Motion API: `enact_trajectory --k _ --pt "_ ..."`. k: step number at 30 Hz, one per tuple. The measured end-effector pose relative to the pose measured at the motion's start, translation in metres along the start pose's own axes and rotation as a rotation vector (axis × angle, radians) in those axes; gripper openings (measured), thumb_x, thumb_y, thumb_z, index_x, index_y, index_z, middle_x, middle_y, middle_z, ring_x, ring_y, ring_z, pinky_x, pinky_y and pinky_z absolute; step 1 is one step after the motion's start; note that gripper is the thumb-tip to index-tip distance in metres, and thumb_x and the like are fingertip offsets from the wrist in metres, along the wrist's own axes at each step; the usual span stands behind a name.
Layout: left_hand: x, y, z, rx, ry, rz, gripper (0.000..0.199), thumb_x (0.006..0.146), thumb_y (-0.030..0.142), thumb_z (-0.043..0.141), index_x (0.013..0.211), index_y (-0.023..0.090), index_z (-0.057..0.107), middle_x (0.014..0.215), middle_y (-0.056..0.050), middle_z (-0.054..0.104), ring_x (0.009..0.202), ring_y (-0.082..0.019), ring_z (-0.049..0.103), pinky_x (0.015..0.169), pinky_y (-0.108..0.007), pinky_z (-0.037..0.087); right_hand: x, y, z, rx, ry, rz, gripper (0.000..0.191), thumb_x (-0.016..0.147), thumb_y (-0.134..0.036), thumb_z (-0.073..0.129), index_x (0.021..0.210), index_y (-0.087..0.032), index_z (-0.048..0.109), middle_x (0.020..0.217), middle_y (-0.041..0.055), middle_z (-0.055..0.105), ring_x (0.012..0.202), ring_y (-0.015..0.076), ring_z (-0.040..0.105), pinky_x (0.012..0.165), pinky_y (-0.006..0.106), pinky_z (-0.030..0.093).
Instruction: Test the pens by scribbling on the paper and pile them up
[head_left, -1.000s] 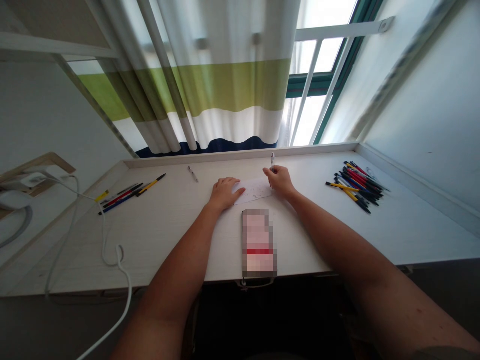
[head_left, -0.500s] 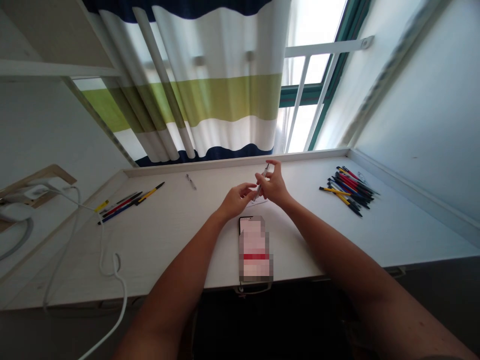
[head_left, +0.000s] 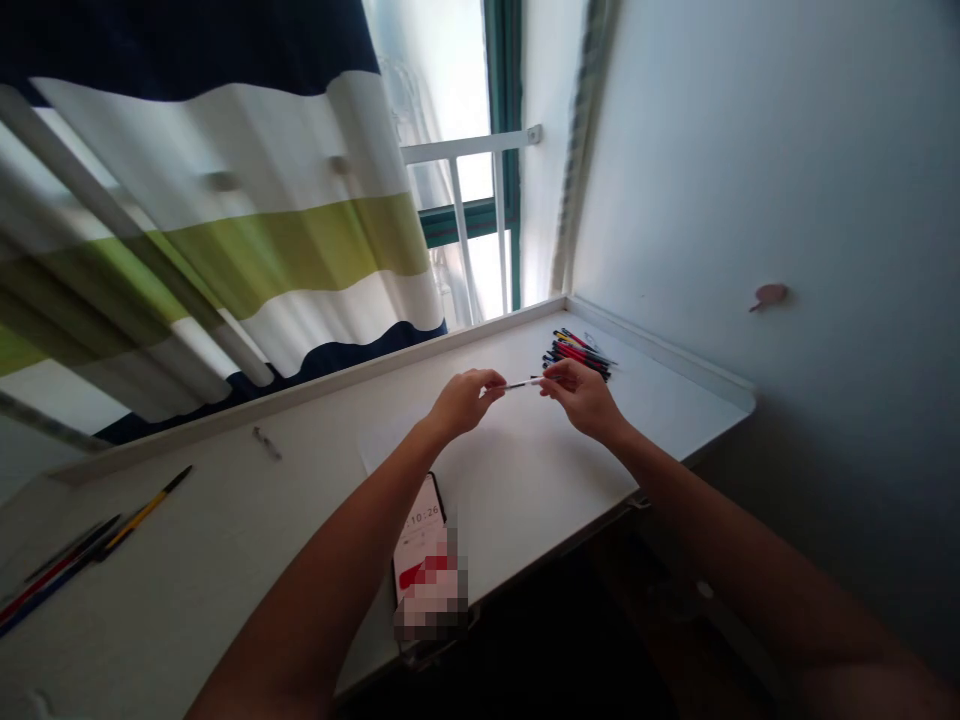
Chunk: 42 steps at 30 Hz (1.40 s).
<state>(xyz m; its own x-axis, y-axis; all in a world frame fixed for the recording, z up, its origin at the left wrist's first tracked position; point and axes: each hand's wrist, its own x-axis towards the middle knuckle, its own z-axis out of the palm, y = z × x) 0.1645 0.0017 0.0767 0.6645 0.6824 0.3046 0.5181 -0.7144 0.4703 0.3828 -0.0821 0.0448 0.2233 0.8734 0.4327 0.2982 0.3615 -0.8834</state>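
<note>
- Slim white-and-dark pen (head_left: 523,383): in the head view, taking 12 o'clock as straight up the picture, I have it nearly level above the white desktop (head_left: 540,470), spanning the gap between my hands.
- What has just changed: my view has swung toward the right end of the desk, and the pen, tilted steeply a moment ago, now lies almost flat across my grip. Both hands are taken up with it, and neither presses on the thin white paper sheet (head_left: 381,445).
- My left hand (head_left: 459,402) pinches one end between thumb and fingertips; from there the pen runs out toward 3 o'clock.
- My right hand (head_left: 590,400) pinches the other end, fingers bent over it, so the pen leaves that grip toward 9 o'clock. My fingers cover the far tip, and I cannot tell whether the pen is whole.
- Just beyond my right hand, at 12 o'clock, lies a loose pile of red, black and yellow pens (head_left: 576,350).
- The sheet is near my left forearm, at 8 o'clock from the left hand; the black-edged phone with a pink screen (head_left: 421,545) lies at 7 o'clock from the pen.
- Well off toward 9 o'clock is a clear-and-grey pen (head_left: 266,443), and at 8 a yellow-and-black pen (head_left: 144,514).
</note>
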Motion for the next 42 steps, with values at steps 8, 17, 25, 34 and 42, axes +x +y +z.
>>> enact_trajectory --k 8,17,25,34,42 --pt "0.080 0.021 0.072 0.329 -0.304 0.294 0.023 0.099 0.026 0.056 0.104 0.028 0.078 0.110 -0.008 0.078 0.113 -0.027 0.066 0.102 -0.042 0.046 -0.039 0.036 -0.063 -0.638 -0.006 0.022 0.005 0.087 -0.020 0.069 0.088 -0.022 0.073 0.091 0.0074 0.074 0.090 0.0252 0.066 0.086 0.039 0.053" --pt "0.109 0.023 0.085 0.502 -0.284 0.383 0.033 0.102 0.022 0.046 0.111 0.026 0.078 0.113 -0.013 0.072 0.115 -0.029 0.061 0.099 -0.044 0.045 -0.013 0.041 -0.056 -0.992 -0.109 -0.014 0.025 0.099 -0.014 0.054 0.087 -0.017 0.076 0.101 0.0152 0.070 0.100 0.0282 0.062 0.093 0.040 0.051" --pt "0.051 0.013 0.058 0.418 -0.119 0.132 0.036 0.101 0.025 0.054 0.135 0.020 0.065 0.135 -0.012 0.068 0.125 -0.030 0.059 0.107 -0.044 0.044 -0.008 0.024 -0.035 -1.009 -0.198 -0.082 0.018 0.095 -0.017 0.061 0.103 -0.014 0.076 0.102 0.0163 0.073 0.101 0.0310 0.066 0.091 0.040 0.051" --pt "-0.206 -0.106 -0.089 0.317 0.376 -0.654 0.031 0.096 0.021 0.056 0.123 0.019 0.071 0.123 -0.011 0.075 0.115 -0.027 0.068 0.107 -0.041 0.049 0.000 -0.064 0.192 -0.669 -0.801 -0.439 0.025 0.100 -0.023 0.055 0.101 -0.018 0.079 0.095 0.0088 0.076 0.086 0.0217 0.069 0.077 0.031 0.047" --pt "-0.396 -0.149 -0.171 0.600 0.431 -1.051 0.034 0.096 0.017 0.054 0.126 0.014 0.070 0.132 -0.017 0.070 0.129 -0.033 0.059 0.110 -0.047 0.045 -0.055 -0.134 0.474 -0.647 -1.129 -0.773 0.035 0.099 -0.013 0.053 0.129 -0.017 0.069 0.138 0.0164 0.067 0.126 0.0296 0.062 0.100 0.038 0.048"
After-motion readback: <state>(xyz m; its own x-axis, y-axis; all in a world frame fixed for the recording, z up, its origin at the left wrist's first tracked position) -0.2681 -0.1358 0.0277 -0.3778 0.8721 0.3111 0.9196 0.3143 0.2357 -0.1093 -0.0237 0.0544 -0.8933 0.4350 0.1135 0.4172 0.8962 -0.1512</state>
